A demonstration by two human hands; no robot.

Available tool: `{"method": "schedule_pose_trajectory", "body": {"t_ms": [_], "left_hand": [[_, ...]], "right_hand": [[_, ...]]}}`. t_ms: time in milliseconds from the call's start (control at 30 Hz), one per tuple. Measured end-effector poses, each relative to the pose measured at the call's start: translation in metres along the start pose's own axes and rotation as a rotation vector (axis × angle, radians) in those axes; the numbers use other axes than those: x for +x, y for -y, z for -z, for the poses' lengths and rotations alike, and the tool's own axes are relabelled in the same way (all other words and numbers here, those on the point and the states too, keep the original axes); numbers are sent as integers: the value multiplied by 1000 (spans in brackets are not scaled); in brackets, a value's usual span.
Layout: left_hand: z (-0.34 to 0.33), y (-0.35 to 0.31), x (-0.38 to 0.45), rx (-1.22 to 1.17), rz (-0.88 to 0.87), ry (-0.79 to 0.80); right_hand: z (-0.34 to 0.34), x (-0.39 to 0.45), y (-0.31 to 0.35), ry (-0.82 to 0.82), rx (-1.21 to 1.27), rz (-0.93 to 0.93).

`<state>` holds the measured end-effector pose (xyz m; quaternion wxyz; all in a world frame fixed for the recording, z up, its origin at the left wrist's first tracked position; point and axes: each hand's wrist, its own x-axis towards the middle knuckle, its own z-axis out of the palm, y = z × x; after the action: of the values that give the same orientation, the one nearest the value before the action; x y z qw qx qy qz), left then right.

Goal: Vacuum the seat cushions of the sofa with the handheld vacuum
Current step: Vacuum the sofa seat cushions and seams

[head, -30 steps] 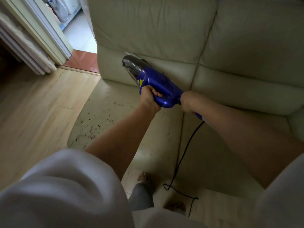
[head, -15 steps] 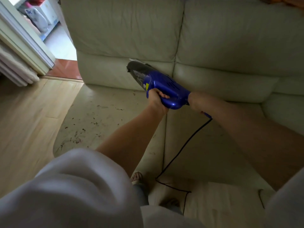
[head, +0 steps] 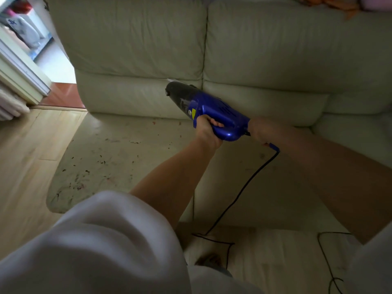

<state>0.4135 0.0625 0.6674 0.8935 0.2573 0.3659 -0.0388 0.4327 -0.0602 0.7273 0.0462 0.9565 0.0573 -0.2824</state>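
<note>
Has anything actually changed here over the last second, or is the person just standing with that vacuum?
Mostly the view swung right, so more of the sofa shows. The blue vacuum slid with it from the left cushion's back toward the seam between cushions, nozzle still raised at the backrest. Both grips are unchanged: left hand on the handle, right hand at the cord end. The crumbs on the left seat cushion remain.

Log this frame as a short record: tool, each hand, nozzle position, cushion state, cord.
tool: blue handheld vacuum, dark nozzle end
left hand: grips the vacuum's handle
right hand: holds the vacuum's rear end, by the cord exit
nozzle: up at the backrest crease, off the seat
left seat cushion: dark crumbs scattered
cord: black, trails over the seat to the floor
</note>
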Motion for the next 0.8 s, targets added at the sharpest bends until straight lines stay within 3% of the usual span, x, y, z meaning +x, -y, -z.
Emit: {"method": "schedule_pose_trajectory", "body": {"t_ms": [200,800], "left_hand": [[-19,29,-3,17,33,17],[-58,83,-11,96,115,28]], "right_hand": [[-4,1,-33,77,-29,-102],[-16,-1,-105,100,104,-177]]}}
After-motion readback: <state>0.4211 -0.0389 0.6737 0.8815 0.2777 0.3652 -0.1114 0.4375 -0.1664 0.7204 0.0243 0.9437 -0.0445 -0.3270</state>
